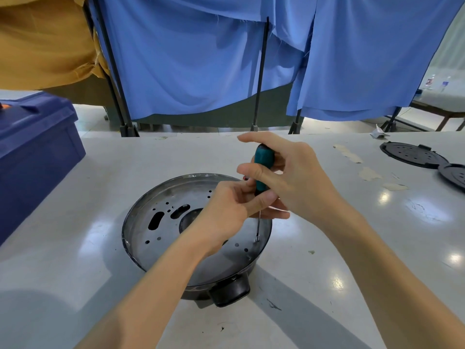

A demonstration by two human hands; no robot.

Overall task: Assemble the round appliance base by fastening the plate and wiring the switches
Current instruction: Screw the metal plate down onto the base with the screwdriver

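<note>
One round base (219, 273), one screwdriver (263, 159), two lids (412, 154) (454, 173), one box (37, 152)

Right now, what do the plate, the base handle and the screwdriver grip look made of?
The plate: bare sheet metal, probably steel; grey sheen, punched holes. The base handle: black moulded plastic, semi-gloss, soft highlights. The screwdriver grip: teal plastic or rubber, matte; cannot tell which.

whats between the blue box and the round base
Only bare table lies between the blue box and the round base, seen in the head view.
</note>
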